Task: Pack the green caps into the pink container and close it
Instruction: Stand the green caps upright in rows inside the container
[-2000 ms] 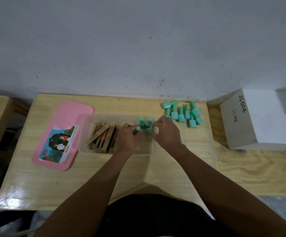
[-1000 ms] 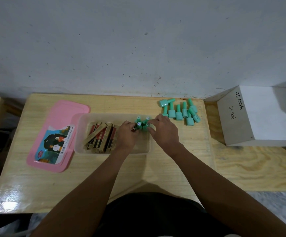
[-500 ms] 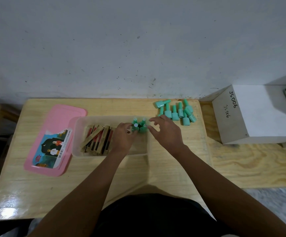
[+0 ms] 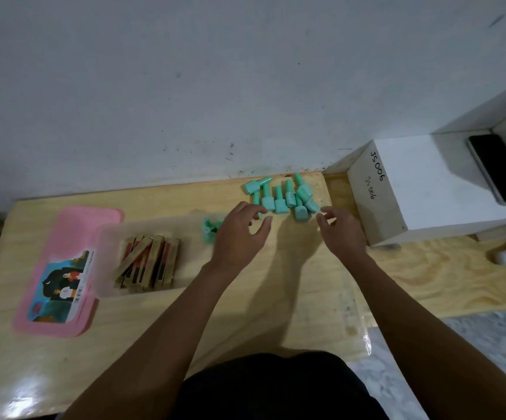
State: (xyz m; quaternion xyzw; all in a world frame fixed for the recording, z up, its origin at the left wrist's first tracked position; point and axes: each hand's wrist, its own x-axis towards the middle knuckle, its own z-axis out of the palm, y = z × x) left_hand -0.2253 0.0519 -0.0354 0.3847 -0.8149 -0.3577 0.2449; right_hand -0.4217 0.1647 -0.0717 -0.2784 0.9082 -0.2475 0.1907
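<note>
Green caps (image 4: 282, 199) now at left hand (image 4: 239, 236) and right hand (image 4: 341, 231), off the container (image 4: 104, 268), fingers (image 4: 253, 207) loose, empty

Lid (image 4: 89, 221) lies left of container (image 4: 106, 262), caps (image 4: 280, 204) right.

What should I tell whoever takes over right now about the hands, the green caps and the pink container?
Left hand: open, empty, over the right end of the container.
Right hand: open, empty, fingers beside the loose green caps.
Container: uncovered on the table, holding gold boxes and a few packed green caps. The pink lid lies flat to its left.
Done: a few caps are in.
Left: move the loose pile by the wall into the container, then fit the lid.
</note>
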